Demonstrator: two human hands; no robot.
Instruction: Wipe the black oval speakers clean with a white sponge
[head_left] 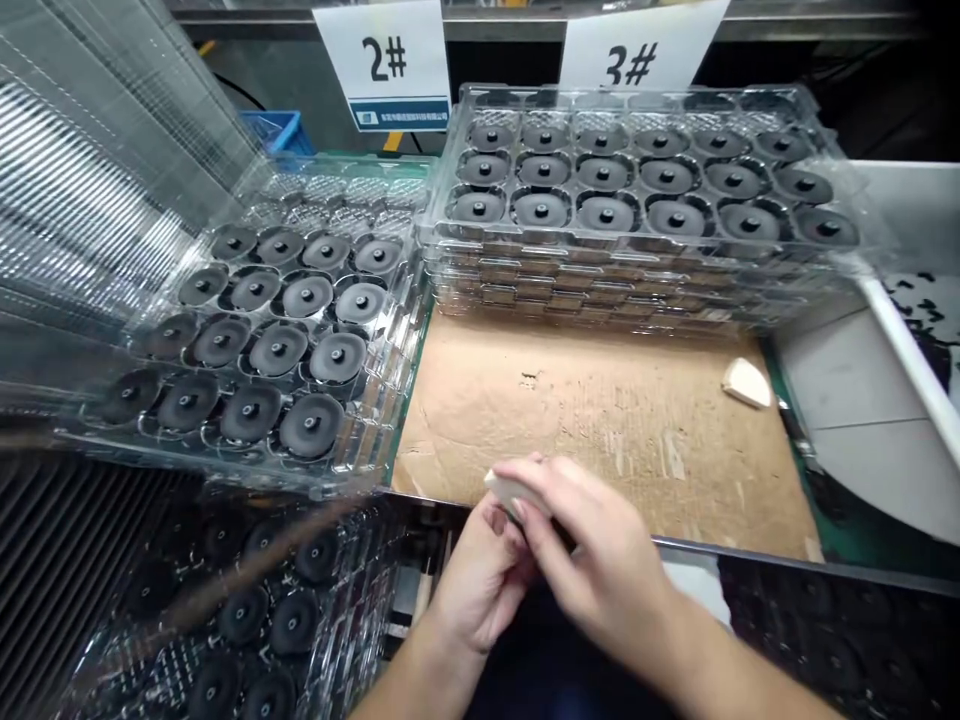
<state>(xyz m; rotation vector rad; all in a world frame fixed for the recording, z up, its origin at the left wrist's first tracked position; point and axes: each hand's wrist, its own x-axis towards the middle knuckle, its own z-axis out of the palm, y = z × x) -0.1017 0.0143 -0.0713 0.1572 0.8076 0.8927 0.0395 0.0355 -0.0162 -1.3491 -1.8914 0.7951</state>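
Note:
My right hand [600,545] pinches a small cream-coloured block [510,490] between thumb and fingers, near the front edge of the cardboard sheet [570,430]. My left hand [484,580] is curled closed right below it, touching or almost touching the block. Whatever its fingers hold is hidden behind the hands. A similar cream block [747,384] with a rounded end lies on the right part of the cardboard.
A clear plastic tray [375,420] of round black parts stands at left. Behind the cardboard rises a stack of similar filled trays [570,285]. At right is a white bin [900,350] with small black pieces beside it. More trays [337,590] sit lower left.

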